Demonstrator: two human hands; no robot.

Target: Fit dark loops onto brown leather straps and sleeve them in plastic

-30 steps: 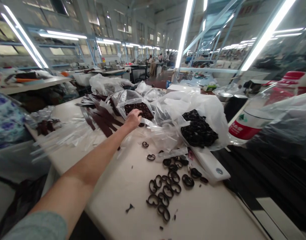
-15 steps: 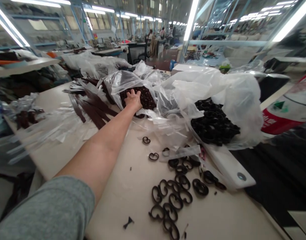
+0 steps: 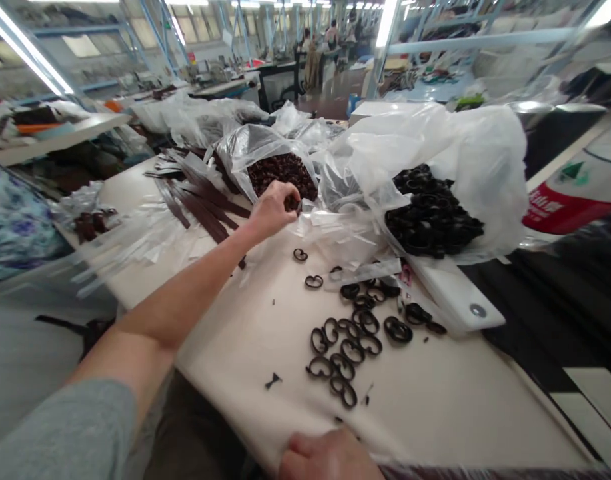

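My left hand (image 3: 275, 208) reaches across the table, its fingers closed round a dark brown curled loop (image 3: 292, 202). Just behind it, a clear plastic bag (image 3: 235, 155) lies with its mouth open, showing many small brown loops (image 3: 282, 170). At the bottom edge, slightly blurred, my right hand (image 3: 330, 457) rests by the table's near edge with its fingers curled; whatever may be in them is hidden. Between the hands, several black curled loops (image 3: 352, 350) are spread on the pale tabletop (image 3: 235, 347). Two single loops lie apart, one (image 3: 314, 282) nearer me than the other (image 3: 300, 255).
Another plastic bag (image 3: 495, 173) spills black loops (image 3: 430, 220) at the right, beside a white bar (image 3: 458, 300). Dark brown strips (image 3: 200, 207) and translucent strips (image 3: 120, 233) cover the left side. A red and white bucket (image 3: 570, 193) stands at far right.
My left hand has come out of the bag toward me, with a brown loop in its fingers. My right hand has appeared at the bottom edge. The view has shifted.
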